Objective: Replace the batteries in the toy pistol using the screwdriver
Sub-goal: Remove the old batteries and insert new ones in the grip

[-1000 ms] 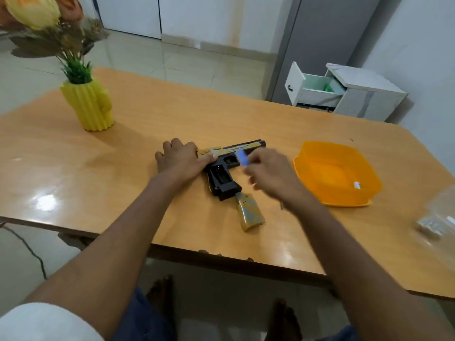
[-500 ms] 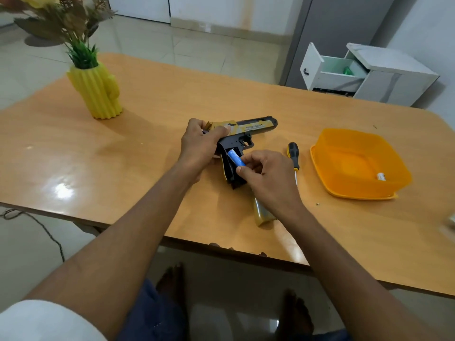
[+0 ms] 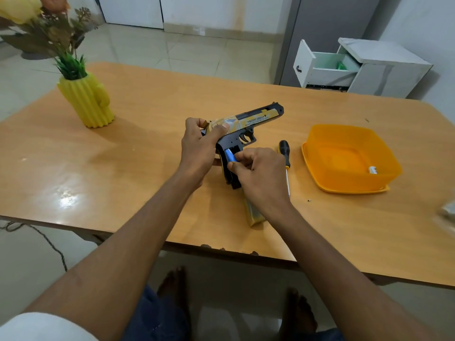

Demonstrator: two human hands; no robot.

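Wooden desk (image 3: 138, 153), screwdriver (image 3: 284, 153) lying idle. Left hand (image 3: 197, 151) grips the toy pistol (image 3: 248, 121) just above it; right hand (image 3: 261, 173) pinches a blue battery (image 3: 231, 156) at the open grip – I'd check polarity, then seat it gently.

Table (image 3: 123, 168): big, brown wood, shiny.
Yellow vase (image 3: 86, 102): on the table at 10 o'clock, with green leaves and flowers.
Orange bowl (image 3: 349, 153): on the table at 3 o'clock.
White cabinet (image 3: 364, 67): on the floor at 1 o'clock, its drawer pulled open.
Black cord (image 3: 49, 244): on the floor at 8 o'clock.
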